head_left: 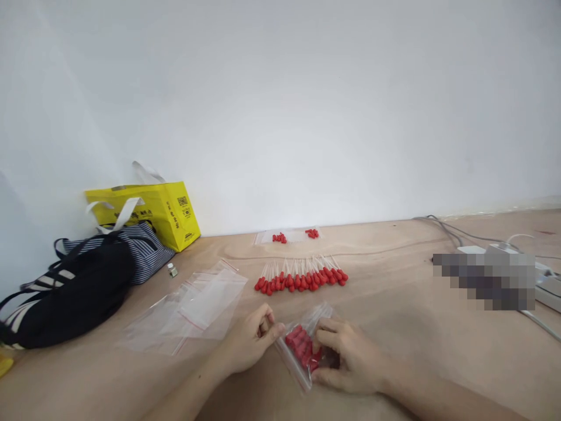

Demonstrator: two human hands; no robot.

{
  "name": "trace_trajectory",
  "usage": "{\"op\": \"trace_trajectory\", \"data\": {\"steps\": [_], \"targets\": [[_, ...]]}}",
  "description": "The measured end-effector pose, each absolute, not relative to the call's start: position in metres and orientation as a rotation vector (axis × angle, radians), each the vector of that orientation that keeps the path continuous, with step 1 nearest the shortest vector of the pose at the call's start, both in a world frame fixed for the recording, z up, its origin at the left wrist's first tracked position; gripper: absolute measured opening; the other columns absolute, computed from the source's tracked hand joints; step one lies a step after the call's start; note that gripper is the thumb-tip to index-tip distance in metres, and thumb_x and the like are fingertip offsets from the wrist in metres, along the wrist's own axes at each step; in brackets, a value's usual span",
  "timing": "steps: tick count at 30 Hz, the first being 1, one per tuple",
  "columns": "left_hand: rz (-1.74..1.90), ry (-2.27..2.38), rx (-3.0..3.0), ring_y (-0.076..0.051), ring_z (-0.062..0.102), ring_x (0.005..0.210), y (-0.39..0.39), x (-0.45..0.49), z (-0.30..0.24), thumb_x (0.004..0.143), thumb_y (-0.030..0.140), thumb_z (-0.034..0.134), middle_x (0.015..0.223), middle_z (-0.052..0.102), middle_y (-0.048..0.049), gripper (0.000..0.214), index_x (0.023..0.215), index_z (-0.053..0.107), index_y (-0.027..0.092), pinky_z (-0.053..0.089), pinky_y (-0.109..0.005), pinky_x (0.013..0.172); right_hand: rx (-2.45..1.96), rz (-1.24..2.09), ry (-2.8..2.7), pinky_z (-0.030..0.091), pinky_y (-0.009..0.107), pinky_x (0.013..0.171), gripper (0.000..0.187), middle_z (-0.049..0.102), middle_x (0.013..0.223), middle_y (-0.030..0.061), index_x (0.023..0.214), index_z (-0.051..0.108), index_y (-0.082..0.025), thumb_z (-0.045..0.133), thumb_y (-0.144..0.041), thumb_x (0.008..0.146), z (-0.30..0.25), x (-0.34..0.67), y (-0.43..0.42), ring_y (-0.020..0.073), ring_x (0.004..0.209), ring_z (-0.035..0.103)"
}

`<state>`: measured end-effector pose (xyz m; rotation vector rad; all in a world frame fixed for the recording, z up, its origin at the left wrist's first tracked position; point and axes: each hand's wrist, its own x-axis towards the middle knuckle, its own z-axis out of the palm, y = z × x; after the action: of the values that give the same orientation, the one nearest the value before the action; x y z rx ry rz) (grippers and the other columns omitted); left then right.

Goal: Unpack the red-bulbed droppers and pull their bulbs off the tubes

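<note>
A clear zip bag (294, 363) with several red rubber bulbs (298, 344) inside lies tilted in front of me. My left hand (250, 342) pinches the bag's left edge between thumb and fingers. My right hand (353, 356) is curled round the bag's right side, its fingers and thumb pressed against the plastic and the bulbs. Part of the bag is hidden under that hand. Just beyond, a row of droppers (302, 280) lies side by side, red bulbs toward me and pale stems pointing at the wall.
Flat clear zip bags (205, 304) overlap on the left. A small bottle (172, 269) stands behind them, near a black bag (83, 292), a striped bag (149, 248) and a yellow bag (184, 219). Bags with red pieces (279, 238) lie by the wall. Cables (447, 228) run at right.
</note>
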<state>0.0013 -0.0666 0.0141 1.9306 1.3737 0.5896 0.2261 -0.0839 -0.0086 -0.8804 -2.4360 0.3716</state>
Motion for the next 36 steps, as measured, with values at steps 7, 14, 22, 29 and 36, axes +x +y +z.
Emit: {"op": "trace_trajectory", "data": {"steps": [7, 14, 22, 29, 36], "targets": [[0.749, 1.123, 1.26, -0.012, 0.056, 0.066, -0.069, 0.025, -0.002, 0.057, 0.036, 0.07, 0.07, 0.054, 0.0038, 0.059, 0.103, 0.036, 0.022, 0.045, -0.028, 0.065, -1.162, 0.353, -2.31, 0.036, 0.025, 0.057, 0.007, 0.056, 0.081, 0.0039, 0.077, 0.053, -0.02, 0.052, -0.027, 0.075, -0.023, 0.209, -0.094, 0.0156, 0.069, 0.052], [0.718, 1.106, 1.085, -0.005, 0.047, 0.049, -0.067, 0.03, 0.004, 0.045, 0.028, 0.078, 0.059, 0.053, 0.0058, 0.06, 0.097, 0.05, 0.014, 0.036, -0.018, 0.051, -1.33, 0.521, -2.253, 0.037, 0.025, 0.061, 0.008, 0.058, 0.081, 0.0032, 0.079, 0.055, -0.019, 0.048, -0.022, 0.076, -0.002, 0.212, -0.096, 0.015, 0.071, 0.053], [0.608, 1.196, 1.335, -0.004, 0.042, 0.04, -0.062, 0.036, 0.002, 0.052, 0.055, 0.065, 0.043, 0.05, 0.0052, 0.045, 0.057, 0.052, 0.012, 0.031, -0.019, 0.043, -0.989, 0.476, -2.325, 0.038, 0.025, 0.069, 0.014, 0.056, 0.082, 0.0031, 0.086, 0.06, -0.019, 0.052, -0.026, 0.077, 0.015, 0.219, -0.063, 0.0142, 0.078, 0.05], [0.543, 1.268, 1.472, -0.005, 0.04, 0.036, -0.06, 0.038, 0.001, 0.054, 0.056, 0.062, 0.04, 0.047, 0.0068, 0.045, 0.057, 0.049, 0.013, 0.028, -0.018, 0.04, -0.851, 0.483, -2.523, 0.034, 0.035, 0.082, 0.031, 0.056, 0.101, 0.0057, 0.113, 0.051, -0.022, 0.045, -0.028, 0.083, 0.007, 0.207, -0.028, 0.018, 0.094, 0.045], [0.592, 1.356, 1.541, -0.005, 0.037, 0.034, -0.061, 0.037, -0.008, 0.059, 0.053, 0.06, 0.037, 0.044, 0.0075, 0.04, 0.061, 0.049, 0.014, 0.027, -0.018, 0.037, -0.759, 0.696, -2.561, 0.036, 0.029, 0.078, 0.013, 0.058, 0.082, 0.0015, 0.087, 0.06, -0.019, 0.054, -0.018, 0.075, 0.003, 0.203, -0.015, 0.0146, 0.083, 0.049]]}}
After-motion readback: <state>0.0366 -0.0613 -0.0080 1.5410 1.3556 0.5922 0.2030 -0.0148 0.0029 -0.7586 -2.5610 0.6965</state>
